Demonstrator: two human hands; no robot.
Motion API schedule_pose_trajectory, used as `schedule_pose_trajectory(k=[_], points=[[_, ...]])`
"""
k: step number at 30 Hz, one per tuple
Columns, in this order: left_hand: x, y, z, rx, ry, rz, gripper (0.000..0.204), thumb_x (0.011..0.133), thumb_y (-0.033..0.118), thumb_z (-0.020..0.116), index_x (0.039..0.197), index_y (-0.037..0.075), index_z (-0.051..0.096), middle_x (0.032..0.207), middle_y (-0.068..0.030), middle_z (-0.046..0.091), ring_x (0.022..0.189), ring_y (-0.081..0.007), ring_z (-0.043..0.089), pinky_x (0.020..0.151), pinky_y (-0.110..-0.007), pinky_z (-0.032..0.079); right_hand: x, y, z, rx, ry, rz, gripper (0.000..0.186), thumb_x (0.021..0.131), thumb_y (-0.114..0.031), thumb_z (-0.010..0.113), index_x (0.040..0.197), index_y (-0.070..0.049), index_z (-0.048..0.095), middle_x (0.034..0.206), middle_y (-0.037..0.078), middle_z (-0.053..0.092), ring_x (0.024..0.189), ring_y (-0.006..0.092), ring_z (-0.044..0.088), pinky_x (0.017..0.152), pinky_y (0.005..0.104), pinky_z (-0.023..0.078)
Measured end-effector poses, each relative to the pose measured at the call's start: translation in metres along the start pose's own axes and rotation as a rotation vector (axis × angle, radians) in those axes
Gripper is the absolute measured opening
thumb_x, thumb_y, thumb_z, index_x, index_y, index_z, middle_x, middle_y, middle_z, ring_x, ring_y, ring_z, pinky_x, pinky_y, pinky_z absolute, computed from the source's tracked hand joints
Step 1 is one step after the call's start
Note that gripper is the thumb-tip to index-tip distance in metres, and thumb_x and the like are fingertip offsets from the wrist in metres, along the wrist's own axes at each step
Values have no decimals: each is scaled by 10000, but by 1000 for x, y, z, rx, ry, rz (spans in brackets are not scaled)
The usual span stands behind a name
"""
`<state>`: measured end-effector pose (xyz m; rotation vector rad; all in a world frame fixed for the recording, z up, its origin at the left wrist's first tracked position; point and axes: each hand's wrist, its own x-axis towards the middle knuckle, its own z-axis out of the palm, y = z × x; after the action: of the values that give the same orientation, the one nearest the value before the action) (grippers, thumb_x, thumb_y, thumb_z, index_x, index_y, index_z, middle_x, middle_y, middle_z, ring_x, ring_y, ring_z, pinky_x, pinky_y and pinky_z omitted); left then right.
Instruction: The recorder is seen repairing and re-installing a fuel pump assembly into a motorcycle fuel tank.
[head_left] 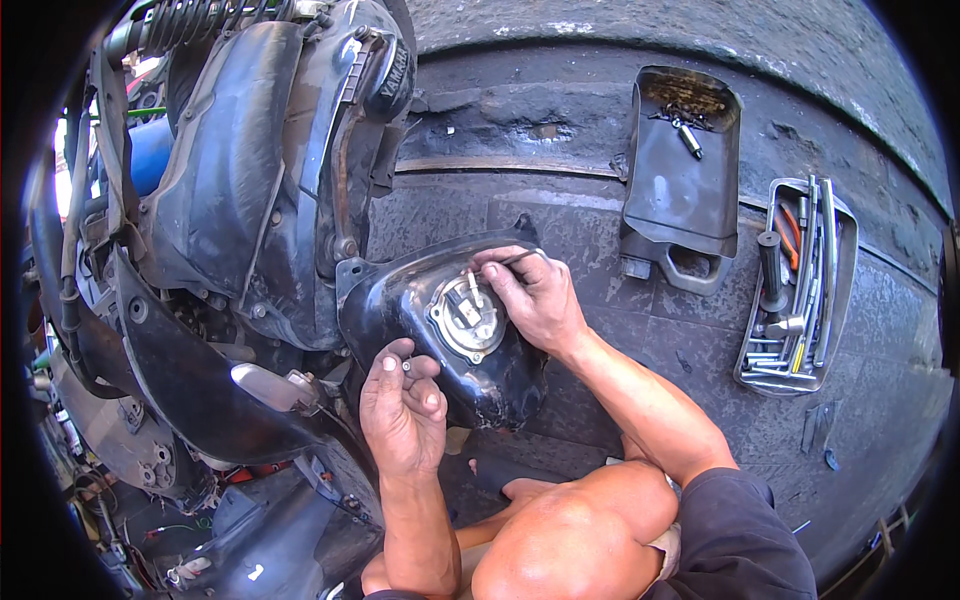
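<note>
A black metal fuel tank [400,318] lies on the ground in front of me, with a round silvery fuel pump flange [455,347] set in its top. My right hand [540,305] is over the flange's far right side, thumb and fingers pinched together. A thin dark piece [522,257] shows at those fingers; its kind I cannot make out. Left of the flange, my left hand [402,412] is raised, palm up, with curled fingers. Between its thumb and fingers sits a small round metal bolt [406,366].
At left stands a partly stripped scooter [225,170] with dark body panels, close to the tank. A cut-open dark jug [685,185] on the right holds small metal parts and a socket. Nearer, a metal tray [752,345] holds wrenches, sockets and a hammer. My bare knee [575,530] is below.
</note>
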<state>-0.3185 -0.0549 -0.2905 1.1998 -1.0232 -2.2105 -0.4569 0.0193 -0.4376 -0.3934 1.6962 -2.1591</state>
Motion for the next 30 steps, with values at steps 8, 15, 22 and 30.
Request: schedule_pose_trajectory(k=[8, 15, 22, 30], points=[[-2, -4, 2, 37, 29, -1, 259, 1074, 229, 549, 1157, -10, 604, 739, -21, 561, 557, -88, 477, 499, -225, 392, 2, -11, -5, -67, -32, 16, 179, 950, -170, 719, 992, 5, 718, 901, 156, 731, 771, 219, 717, 674, 348, 560], [1, -4, 3, -14, -34, -8, 231, 1008, 72, 561, 1216, -21, 590, 903, -106, 654, 629, -129, 560, 553, -254, 454, 5, -17, -10, -146, -104, 139, 157, 952, -138, 705, 1031, -4, 727, 873, 149, 736, 760, 202, 718, 691, 327, 562], [7, -6, -1, -26, -109, 45, 186, 1026, 63, 568, 1199, 0, 598, 993, -179, 719, 650, -130, 594, 580, -242, 483, 0, -10, -4, 129, -21, 240, 171, 996, -99, 649, 1100, 28, 698, 873, 85, 742, 813, 117, 691, 707, 279, 561], [4, -12, 1, -10, -109, 45, 171, 1020, 88, 616, 1166, -1, 627, 1006, -130, 700, 690, -111, 565, 611, -238, 466, -27, -87, -9, 509, -226, 273, 180, 987, 10, 623, 1164, 35, 644, 1065, 124, 752, 972, 145, 716, 861, 282, 581]])
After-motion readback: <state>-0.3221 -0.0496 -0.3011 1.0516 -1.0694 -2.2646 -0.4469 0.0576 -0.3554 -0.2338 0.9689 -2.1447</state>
